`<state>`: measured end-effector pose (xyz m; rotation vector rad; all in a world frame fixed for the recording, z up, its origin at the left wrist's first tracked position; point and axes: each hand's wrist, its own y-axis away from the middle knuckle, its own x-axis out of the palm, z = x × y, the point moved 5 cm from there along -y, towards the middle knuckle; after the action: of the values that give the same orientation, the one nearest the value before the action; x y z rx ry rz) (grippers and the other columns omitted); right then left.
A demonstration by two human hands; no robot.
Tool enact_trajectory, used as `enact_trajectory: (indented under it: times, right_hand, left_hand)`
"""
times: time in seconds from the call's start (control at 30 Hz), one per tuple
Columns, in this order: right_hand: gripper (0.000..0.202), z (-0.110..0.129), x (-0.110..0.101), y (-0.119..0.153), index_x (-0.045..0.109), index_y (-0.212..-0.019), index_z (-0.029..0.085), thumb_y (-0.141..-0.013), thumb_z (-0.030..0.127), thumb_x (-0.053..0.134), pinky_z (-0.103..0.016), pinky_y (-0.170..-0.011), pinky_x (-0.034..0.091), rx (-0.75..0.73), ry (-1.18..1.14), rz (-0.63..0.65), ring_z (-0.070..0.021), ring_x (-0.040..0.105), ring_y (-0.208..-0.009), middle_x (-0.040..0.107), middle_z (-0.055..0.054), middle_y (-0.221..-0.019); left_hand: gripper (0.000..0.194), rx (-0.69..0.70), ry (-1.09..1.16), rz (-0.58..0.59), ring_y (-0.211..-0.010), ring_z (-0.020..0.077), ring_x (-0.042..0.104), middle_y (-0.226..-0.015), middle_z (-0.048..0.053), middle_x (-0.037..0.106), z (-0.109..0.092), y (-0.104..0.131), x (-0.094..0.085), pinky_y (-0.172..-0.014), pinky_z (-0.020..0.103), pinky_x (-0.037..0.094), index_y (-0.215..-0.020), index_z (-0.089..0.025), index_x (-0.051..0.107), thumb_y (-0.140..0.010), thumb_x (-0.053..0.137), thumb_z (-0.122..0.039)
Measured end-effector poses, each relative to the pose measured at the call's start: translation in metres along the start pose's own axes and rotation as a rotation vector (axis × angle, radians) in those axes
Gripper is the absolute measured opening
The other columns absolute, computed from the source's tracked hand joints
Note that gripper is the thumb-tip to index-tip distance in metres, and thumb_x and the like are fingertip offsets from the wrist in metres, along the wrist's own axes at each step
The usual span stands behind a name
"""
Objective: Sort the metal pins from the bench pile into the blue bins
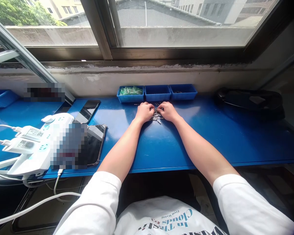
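A small heap of thin, dark and silvery metal pieces (157,115) lies on the blue table, too small to name exactly. At its left edge is my left hand (144,112), fingers curled with thumb and fingertips drawn together against the pieces. My right hand (167,111) touches the heap from the other side, its fingers bent in a pinch. Whatever the fingertips hold is too small to tell. Just behind the hands stand three blue bins: the left bin (131,98) holds green-and-clear packets, the middle bin (158,97) dark contents, the right bin (183,95) a few small dark pieces.
On the left are a white power strip (61,121) with plugged chargers and cables, a phone (88,109) and a larger dark device (95,145). A black bag (254,99) lies at the right. Another blue tray (2,98) sits far left. Windows rise behind the table (210,137).
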<state>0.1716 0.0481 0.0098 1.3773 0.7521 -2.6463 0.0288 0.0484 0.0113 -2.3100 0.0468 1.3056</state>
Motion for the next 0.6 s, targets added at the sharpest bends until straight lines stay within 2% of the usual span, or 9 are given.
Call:
enact_trajectory:
  times: [0.27, 0.6]
  right_hand:
    - [0.010, -0.0034, -0.0001, -0.0003, 0.074, -0.077, 0.019, -0.076, 0.023, 0.065, -0.029, -0.078, 0.044, 0.031, -0.076, 0.012, -0.0176, 0.057, -0.082, 0.066, -0.004, -0.084]
    - [0.014, -0.0010, 0.0019, -0.0021, 0.072, -0.076, 0.017, -0.081, 0.022, 0.059, -0.031, -0.080, 0.044, 0.044, 0.015, 0.032, -0.0190, 0.056, -0.085, 0.064, -0.006, -0.084]
  left_hand:
    - [0.026, -0.009, -0.012, 0.015, -0.094, 0.0223, 0.056, -0.095, 0.005, 0.067, 0.0002, -0.0005, -0.0005, -0.087, 0.034, 0.045, -0.089, -0.023, 0.073, -0.082, 0.049, -0.027]
    - [0.026, -0.012, -0.020, 0.025, -0.094, 0.0233, 0.057, -0.096, 0.006, 0.067, -0.0019, -0.0004, -0.0027, -0.087, 0.036, 0.045, -0.089, -0.023, 0.073, -0.082, 0.049, -0.028]
